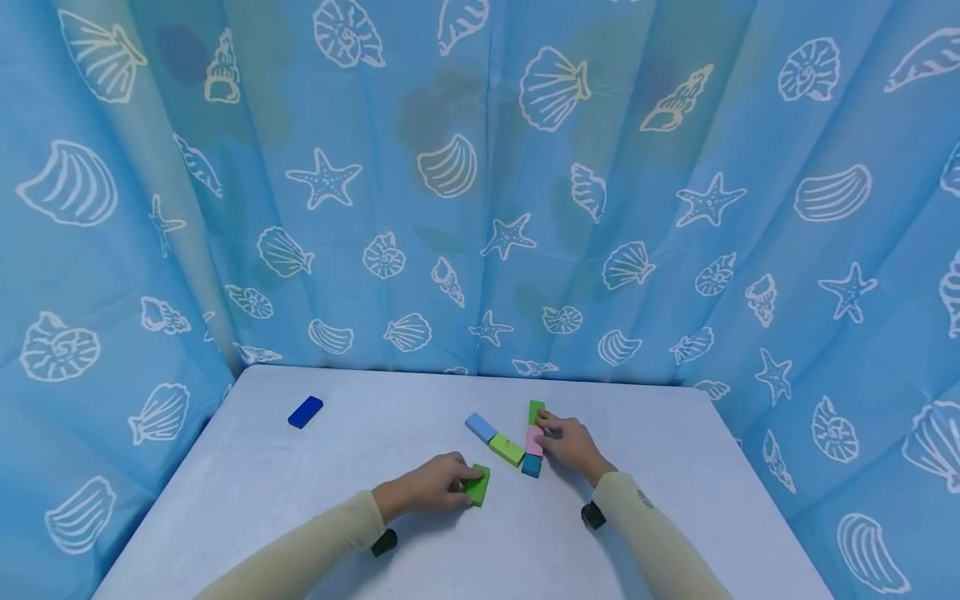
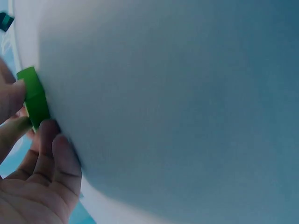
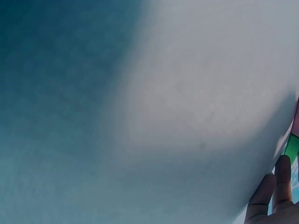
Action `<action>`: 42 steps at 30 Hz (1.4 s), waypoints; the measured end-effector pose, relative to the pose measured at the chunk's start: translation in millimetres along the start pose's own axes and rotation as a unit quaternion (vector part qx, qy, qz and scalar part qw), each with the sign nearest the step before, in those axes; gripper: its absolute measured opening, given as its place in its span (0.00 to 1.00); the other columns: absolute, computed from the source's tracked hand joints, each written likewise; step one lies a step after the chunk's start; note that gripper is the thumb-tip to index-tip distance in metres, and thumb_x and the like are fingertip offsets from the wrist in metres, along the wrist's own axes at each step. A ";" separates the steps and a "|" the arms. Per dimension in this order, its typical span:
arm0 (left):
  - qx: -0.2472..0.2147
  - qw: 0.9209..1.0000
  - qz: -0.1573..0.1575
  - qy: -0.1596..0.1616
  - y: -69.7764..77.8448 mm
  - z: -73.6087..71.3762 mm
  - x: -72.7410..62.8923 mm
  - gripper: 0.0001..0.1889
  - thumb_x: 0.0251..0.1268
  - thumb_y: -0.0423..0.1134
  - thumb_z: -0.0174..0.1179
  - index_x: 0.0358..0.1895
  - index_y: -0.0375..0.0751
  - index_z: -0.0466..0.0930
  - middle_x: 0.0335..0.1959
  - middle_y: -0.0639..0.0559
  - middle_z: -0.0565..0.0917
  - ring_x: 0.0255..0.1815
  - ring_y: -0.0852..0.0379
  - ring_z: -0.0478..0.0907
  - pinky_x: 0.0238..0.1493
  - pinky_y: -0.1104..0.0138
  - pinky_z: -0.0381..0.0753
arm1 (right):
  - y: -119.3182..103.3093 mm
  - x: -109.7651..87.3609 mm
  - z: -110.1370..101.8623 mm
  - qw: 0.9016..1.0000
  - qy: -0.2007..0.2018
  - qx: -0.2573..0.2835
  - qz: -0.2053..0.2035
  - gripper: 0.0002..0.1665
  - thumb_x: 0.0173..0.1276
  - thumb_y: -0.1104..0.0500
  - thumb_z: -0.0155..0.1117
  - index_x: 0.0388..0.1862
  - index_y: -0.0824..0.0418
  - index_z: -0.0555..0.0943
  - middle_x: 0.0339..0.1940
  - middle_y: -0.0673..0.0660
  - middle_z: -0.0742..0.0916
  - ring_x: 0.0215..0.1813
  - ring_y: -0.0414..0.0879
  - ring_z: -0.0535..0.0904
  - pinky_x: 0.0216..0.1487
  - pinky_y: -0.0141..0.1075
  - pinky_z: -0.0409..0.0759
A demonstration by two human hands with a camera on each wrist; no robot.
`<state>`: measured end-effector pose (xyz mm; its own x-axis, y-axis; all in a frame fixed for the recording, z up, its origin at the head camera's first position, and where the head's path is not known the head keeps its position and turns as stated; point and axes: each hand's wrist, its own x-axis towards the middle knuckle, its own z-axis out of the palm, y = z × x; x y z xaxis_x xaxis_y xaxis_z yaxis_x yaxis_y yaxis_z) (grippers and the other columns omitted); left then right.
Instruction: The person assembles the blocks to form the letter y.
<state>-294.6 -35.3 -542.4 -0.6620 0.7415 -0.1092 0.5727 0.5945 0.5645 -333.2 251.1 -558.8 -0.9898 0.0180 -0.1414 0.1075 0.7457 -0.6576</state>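
My left hand (image 1: 438, 483) pinches a green block (image 1: 477, 486) between thumb and fingers, low over the white table. In the left wrist view that green block (image 2: 34, 98) sits at the fingertips. My right hand (image 1: 572, 443) touches a row of blocks from its right side, fingertips at a pink block (image 1: 534, 442) and the green block (image 1: 536, 411) above it. A teal block (image 1: 531, 466) forms the near end of this row. At the right wrist view's edge, the fingers (image 3: 282, 179) reach to the green block (image 3: 292, 148).
A yellow-green block (image 1: 507, 450) and a light blue block (image 1: 481, 427) lie end to end, slanting up-left from the teal block. One dark blue block (image 1: 306, 412) lies apart at the table's (image 1: 360, 400) far left. A blue shell-patterned curtain (image 1: 480, 250) hangs behind.
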 end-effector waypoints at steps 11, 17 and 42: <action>-0.006 0.999 0.041 -0.030 25.7 9.6 14.8 0.23 0.66 0.42 0.65 0.64 0.48 0.78 0.41 0.59 0.78 0.37 0.68 0.71 0.41 0.77 0.74 | 2.4 -1.1 -4.6 1.000 0.004 0.005 -0.025 0.27 0.69 0.54 0.66 0.67 0.56 0.76 0.74 0.52 0.73 0.77 0.58 0.61 0.72 0.56 0.64; -0.003 0.998 0.057 -0.035 38.3 16.9 26.7 0.23 0.66 0.42 0.65 0.64 0.47 0.78 0.41 0.59 0.78 0.37 0.70 0.71 0.41 0.78 0.75 | 3.8 -0.8 -6.1 1.000 0.007 -0.008 -0.020 0.27 0.70 0.53 0.65 0.67 0.54 0.76 0.74 0.51 0.72 0.78 0.57 0.61 0.73 0.57 0.63; -0.005 0.998 0.048 -0.038 45.3 22.9 49.9 0.23 0.64 0.43 0.67 0.63 0.49 0.79 0.37 0.61 0.78 0.32 0.69 0.71 0.36 0.77 0.74 | -1.5 -2.6 -1.6 1.000 0.010 -0.002 -0.018 0.26 0.68 0.54 0.67 0.65 0.53 0.78 0.73 0.50 0.73 0.77 0.56 0.63 0.73 0.56 0.64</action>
<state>-290.6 35.7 -541.0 -0.5656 0.8163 -0.1170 0.6265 0.5176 0.5827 -331.0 251.0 -556.2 -0.9946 0.0042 -0.1037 0.0718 0.7493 -0.6583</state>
